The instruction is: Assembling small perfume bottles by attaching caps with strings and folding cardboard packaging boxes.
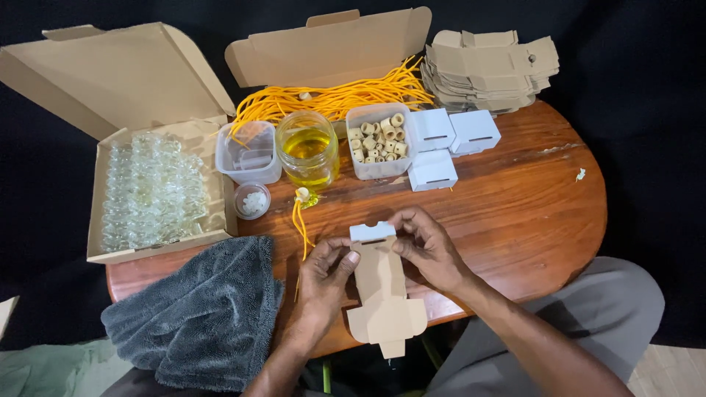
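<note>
Both hands hold a flat, unfolded small cardboard box blank point(382, 294), brown on its inner face with a white flap at the top. My left hand point(327, 276) grips its left edge, thumb on the panel. My right hand point(426, 246) pinches the top right by the white flap. The blank hangs over the near edge of the round wooden table point(529, 213). Just left of my left hand lies a small filled glass bottle with a cork and yellow cord point(301, 202).
Three folded white boxes point(441, 143) stand behind. Further back are a stack of flat blanks point(489, 70), yellow cords point(331, 99) in an open carton, a tub of corks point(377, 140), a jar of yellow liquid point(307, 151), an empty tub point(248, 153), a carton of glass bottles point(151, 191) and a grey towel point(198, 309).
</note>
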